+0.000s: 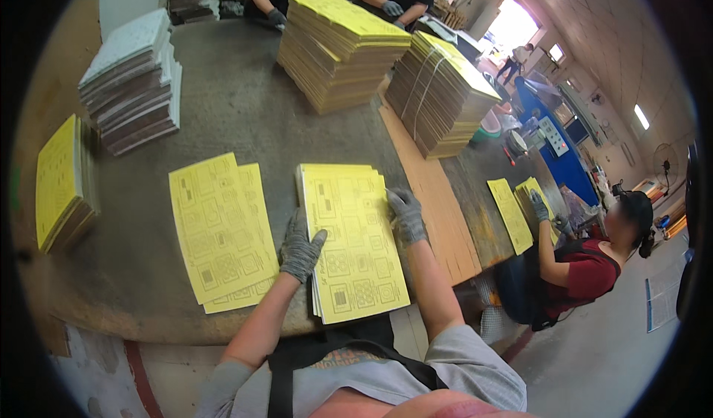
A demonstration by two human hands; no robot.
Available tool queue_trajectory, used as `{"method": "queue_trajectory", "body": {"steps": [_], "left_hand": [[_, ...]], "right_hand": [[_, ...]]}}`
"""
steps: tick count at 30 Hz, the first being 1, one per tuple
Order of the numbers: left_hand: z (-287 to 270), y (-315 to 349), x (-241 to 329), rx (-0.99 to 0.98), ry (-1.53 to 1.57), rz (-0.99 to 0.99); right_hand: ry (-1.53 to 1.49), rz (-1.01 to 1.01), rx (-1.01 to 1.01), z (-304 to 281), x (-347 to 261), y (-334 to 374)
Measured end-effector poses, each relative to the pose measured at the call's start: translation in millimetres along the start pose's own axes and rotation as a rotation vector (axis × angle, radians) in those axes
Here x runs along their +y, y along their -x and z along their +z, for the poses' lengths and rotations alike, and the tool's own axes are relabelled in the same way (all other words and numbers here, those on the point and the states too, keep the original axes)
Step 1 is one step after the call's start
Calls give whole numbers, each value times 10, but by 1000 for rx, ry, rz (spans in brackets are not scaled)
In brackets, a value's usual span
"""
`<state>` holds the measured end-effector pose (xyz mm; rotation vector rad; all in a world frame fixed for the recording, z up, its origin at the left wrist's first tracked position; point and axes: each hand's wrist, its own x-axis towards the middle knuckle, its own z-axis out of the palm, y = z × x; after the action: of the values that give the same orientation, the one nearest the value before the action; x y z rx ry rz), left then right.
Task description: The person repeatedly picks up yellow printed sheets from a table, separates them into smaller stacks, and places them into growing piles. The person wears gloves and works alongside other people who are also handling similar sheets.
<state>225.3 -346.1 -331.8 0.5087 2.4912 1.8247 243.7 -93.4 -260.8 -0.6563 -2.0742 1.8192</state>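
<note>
Lying on the table (223, 121), a yellow stack (358, 251) is flanked by two gloved hands. Its left edge is touched by the left hand (302, 250), half open, thumb laid over the top sheet. Its right edge, toward the far corner, is touched by the right hand (406, 217), partly open, fingers bent. Whether the stack is gripped or only pressed cannot be told. Just left of the stack, loose sheets (223, 232) are laid overlapping; well left of it, a small pile (59, 184) and, farther back, a white pile (134, 83) are set. Beyond the stack, a tall pile (334, 61) is placed; beyond and right of it, a tied pile (445, 106) is bound with cord. Right of the stack, a board (445, 232) is laid; well right, more sheets (512, 216) are handled by a co-worker (583, 277).
</note>
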Motion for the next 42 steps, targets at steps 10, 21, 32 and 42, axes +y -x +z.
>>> {"method": "queue_trajectory", "body": {"steps": [10,21,32,42], "left_hand": [[105,-107,-135,-15,249,136],[136,-146,-67,31,416,14],[25,-103,129,-39,629,-126],[-46,255,244,-203,864,-101]], "right_hand": [[-639,115,112,-102,431,256],[-477,-94,166,53,758,71],[-584,-66,166,10,699,141],[-1140,198,-64,-349,645,727]]}}
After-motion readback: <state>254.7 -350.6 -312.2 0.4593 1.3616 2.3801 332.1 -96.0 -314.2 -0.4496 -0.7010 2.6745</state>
